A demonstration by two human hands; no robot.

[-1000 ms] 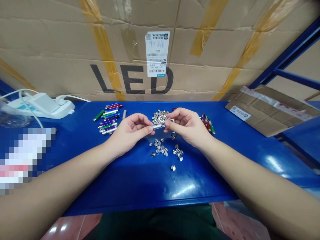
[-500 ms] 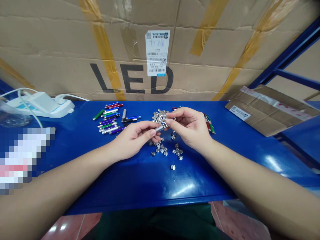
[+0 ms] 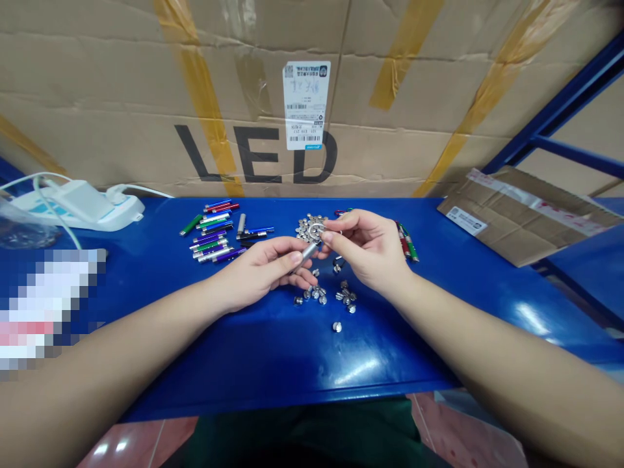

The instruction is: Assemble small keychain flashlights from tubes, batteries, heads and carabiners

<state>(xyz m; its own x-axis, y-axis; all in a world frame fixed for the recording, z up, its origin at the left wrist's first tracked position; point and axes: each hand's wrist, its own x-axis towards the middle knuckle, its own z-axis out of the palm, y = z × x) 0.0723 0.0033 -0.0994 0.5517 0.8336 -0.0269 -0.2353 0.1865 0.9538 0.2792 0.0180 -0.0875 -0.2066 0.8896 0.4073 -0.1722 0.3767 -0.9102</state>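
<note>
A small silver metal tube [image 3: 306, 253] is pinched between the thumb and fingers of my left hand [image 3: 266, 265], its far end tilted up to the right. My right hand [image 3: 374, 246] pinches a shiny split key ring [image 3: 312, 229] at the tube's far end. The joint between ring and tube is partly hidden by my right fingers. Just beyond my hands lies a pile of button cells [image 3: 303, 227]. Several small silver end caps [image 3: 322, 296] are scattered on the blue table [image 3: 273, 364] nearer to me.
Coloured metal tubes [image 3: 213, 234] lie grouped at the left, with more tubes [image 3: 412, 250] beyond my right hand. A white power strip [image 3: 121, 213] with cables sits at the far left. A large cardboard box [image 3: 146, 97] stands behind; a smaller box [image 3: 531, 218] leans at right.
The silver tube has turned to a steeper slant in my left hand. My left lower fingers have spread out further beneath it. The right hand stays nearly in place with the ring.
</note>
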